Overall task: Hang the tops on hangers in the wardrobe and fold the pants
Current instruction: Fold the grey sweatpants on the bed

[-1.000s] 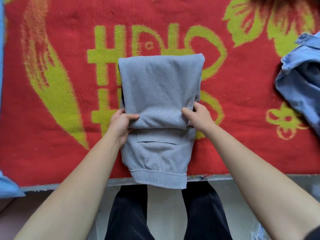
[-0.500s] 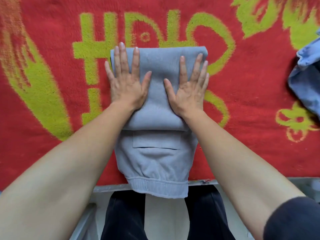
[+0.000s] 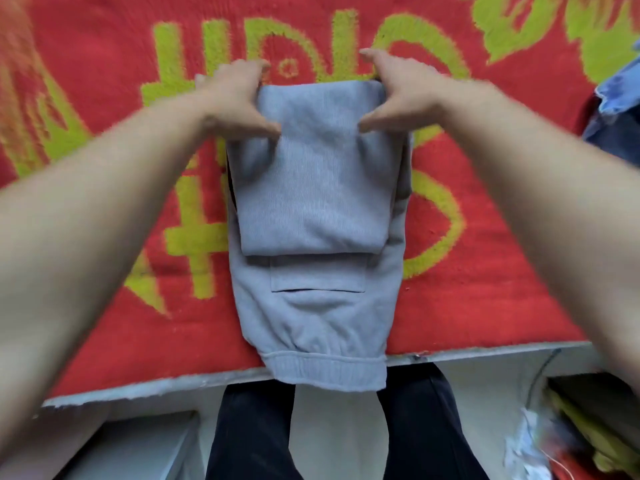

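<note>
Two hands, the left hand [image 3: 235, 98] and the right hand [image 3: 405, 95], clamp the far corners of the folded grey fleece sweatpants [image 3: 311, 188], thumbs on top, fingers [image 3: 375, 57] wrapped over the edge, probably to fold it again. From the fingers toward the person, the pants lie on the red, yellow-patterned blanket [image 3: 485, 289].

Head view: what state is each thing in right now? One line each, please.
grey pants: folded, lying on the blanket, ribbed waistband hanging over the near edge.
left hand: grips the far left corner of the fold.
right hand: grips the far right corner of the fold.
blue garment: crumpled, not folded, partly out of frame at the right.
red blanket: spread flat under the pants.
</note>
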The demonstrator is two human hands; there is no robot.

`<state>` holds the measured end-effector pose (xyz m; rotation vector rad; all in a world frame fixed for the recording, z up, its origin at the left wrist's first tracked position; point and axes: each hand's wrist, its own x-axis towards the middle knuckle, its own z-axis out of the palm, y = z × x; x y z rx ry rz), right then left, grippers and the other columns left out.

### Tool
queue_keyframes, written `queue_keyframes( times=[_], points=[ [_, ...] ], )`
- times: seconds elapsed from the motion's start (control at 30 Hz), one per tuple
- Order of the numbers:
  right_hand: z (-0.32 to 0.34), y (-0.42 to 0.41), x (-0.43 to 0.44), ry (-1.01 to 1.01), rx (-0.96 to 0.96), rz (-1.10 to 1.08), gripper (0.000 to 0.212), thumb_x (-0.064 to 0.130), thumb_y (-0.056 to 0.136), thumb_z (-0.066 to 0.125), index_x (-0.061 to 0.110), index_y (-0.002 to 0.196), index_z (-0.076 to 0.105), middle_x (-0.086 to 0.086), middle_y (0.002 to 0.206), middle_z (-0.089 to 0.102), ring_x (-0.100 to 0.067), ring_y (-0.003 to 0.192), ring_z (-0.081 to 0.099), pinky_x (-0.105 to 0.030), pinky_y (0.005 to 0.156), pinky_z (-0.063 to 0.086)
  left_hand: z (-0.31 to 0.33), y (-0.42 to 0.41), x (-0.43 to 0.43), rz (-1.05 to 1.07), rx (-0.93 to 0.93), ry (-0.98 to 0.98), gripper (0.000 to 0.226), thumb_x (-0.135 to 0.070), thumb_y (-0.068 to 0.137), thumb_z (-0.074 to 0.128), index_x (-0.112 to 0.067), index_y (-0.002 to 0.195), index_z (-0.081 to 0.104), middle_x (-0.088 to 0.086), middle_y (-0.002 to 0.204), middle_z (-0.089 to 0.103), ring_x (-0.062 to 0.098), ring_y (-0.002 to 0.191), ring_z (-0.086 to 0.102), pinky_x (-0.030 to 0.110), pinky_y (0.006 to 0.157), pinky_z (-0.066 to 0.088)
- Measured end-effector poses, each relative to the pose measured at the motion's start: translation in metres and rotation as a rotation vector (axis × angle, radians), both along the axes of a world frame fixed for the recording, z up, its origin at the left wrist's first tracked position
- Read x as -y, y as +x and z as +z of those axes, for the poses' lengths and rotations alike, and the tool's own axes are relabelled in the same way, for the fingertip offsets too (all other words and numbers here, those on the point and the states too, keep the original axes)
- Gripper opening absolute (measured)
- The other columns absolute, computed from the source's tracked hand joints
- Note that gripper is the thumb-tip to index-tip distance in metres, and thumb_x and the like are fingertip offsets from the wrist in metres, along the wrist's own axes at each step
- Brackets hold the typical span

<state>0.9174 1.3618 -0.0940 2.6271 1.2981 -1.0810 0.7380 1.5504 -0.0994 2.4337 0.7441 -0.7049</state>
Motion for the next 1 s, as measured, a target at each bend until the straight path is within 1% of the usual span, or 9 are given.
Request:
queue_keyframes(
  times=[0.07, 0.17, 0.23, 0.3, 0.53, 0.7, 0.8, 0.9, 1.0],
  points=[
    [0.011, 0.009, -0.014, -0.185, -0.009, 0.125, 0.093, 0.047, 0.07, 0.078, 0.018, 0.149, 0.038, -0.015, 0.143, 0.051, -0.036, 0.129, 0.048, -0.042, 0.103, 0.045, 0.008, 0.006, -0.001, -0.113, -0.078, 0.007, 0.089, -0.038, 0.071, 0.082, -0.014, 0.145, 0.038, 0.015, 0.144, 0.045, 0.035, 0.132, 0.043, 0.051, 0.108, 0.036],
    [0.028, 0.001, -0.017, -0.213, 0.027, 0.235, 0.04, 0.031, 0.072, 0.077, 0.014, 0.107, 0.068, -0.008, 0.09, 0.065, -0.034, 0.09, 0.058, -0.033, 0.07, 0.046, 0.023, 0.001, 0.011, -0.208, -0.01, 0.051, 0.047, -0.03, 0.07, 0.083, -0.009, 0.107, 0.063, 0.019, 0.108, 0.064, 0.037, 0.1, 0.057, 0.041, 0.081, 0.049],
    [0.047, -0.008, -0.005, -0.153, 0.044, 0.251, 0.019, 0.023, 0.073, 0.072, 0.009, 0.082, 0.064, -0.008, 0.068, 0.055, -0.034, 0.074, 0.054, -0.033, 0.056, 0.04, 0.039, -0.011, 0.022, -0.196, 0.05, 0.056, 0.025, -0.025, 0.068, 0.08, -0.015, 0.084, 0.063, 0.013, 0.08, 0.06, 0.035, 0.084, 0.058, 0.041, 0.07, 0.049],
    [0.069, -0.017, 0.013, -0.07, 0.08, 0.233, 0.013, 0.019, 0.072, 0.066, 0.008, 0.076, 0.059, -0.01, 0.066, 0.052, -0.036, 0.072, 0.055, -0.035, 0.056, 0.041, 0.057, -0.027, 0.032, -0.14, 0.119, 0.047, 0.018, -0.023, 0.069, 0.075, -0.02, 0.082, 0.063, 0.006, 0.075, 0.05, 0.036, 0.086, 0.058, 0.041, 0.069, 0.049],
    [0.141, -0.096, 0.093, 0.189, 0.217, 0.113, 0.032, 0.022, 0.075, 0.066, 0.014, 0.106, 0.069, -0.012, 0.102, 0.056, -0.035, 0.1, 0.054, -0.043, 0.075, 0.048, 0.121, -0.108, 0.091, -0.067, 0.341, 0.132, 0.034, -0.017, 0.068, 0.069, -0.016, 0.102, 0.062, 0.01, 0.108, 0.05, 0.033, 0.102, 0.049, 0.044, 0.075, 0.047],
    [0.158, -0.162, 0.147, 0.421, 0.285, -0.017, 0.033, 0.011, 0.066, 0.07, 0.013, 0.099, 0.073, -0.012, 0.092, 0.06, -0.036, 0.086, 0.056, -0.044, 0.068, 0.047, 0.141, -0.167, 0.15, 0.019, 0.442, 0.184, 0.039, -0.014, 0.062, 0.069, -0.014, 0.101, 0.063, 0.006, 0.109, 0.058, 0.032, 0.097, 0.054, 0.044, 0.076, 0.045],
    [0.153, -0.204, 0.178, 0.502, 0.29, 0.056, 0.041, 0.012, 0.06, 0.071, 0.014, 0.101, 0.072, -0.012, 0.085, 0.059, -0.036, 0.08, 0.057, -0.042, 0.064, 0.046, 0.134, -0.216, 0.198, 0.116, 0.451, 0.212, 0.039, -0.008, 0.059, 0.068, -0.014, 0.098, 0.063, 0.005, 0.103, 0.06, 0.032, 0.092, 0.054, 0.041, 0.073, 0.045],
    [0.136, -0.243, 0.212, 0.463, 0.271, 0.189, 0.058, 0.015, 0.057, 0.071, 0.015, 0.115, 0.069, -0.011, 0.084, 0.058, -0.034, 0.079, 0.058, -0.041, 0.067, 0.043, 0.118, -0.262, 0.244, 0.15, 0.41, 0.282, 0.045, -0.002, 0.052, 0.069, -0.011, 0.095, 0.064, 0.007, 0.105, 0.06, 0.031, 0.091, 0.052, 0.039, 0.074, 0.041],
    [0.109, -0.277, 0.253, 0.353, 0.198, 0.243, 0.056, 0.013, 0.065, 0.072, 0.016, 0.12, 0.066, -0.01, 0.088, 0.056, -0.033, 0.08, 0.056, -0.041, 0.069, 0.042, 0.097, -0.289, 0.279, 0.037, 0.279, 0.287, 0.045, 0.002, 0.053, 0.071, -0.007, 0.097, 0.063, 0.014, 0.12, 0.059, 0.036, 0.094, 0.055, 0.042, 0.074, 0.043]
  ],
)
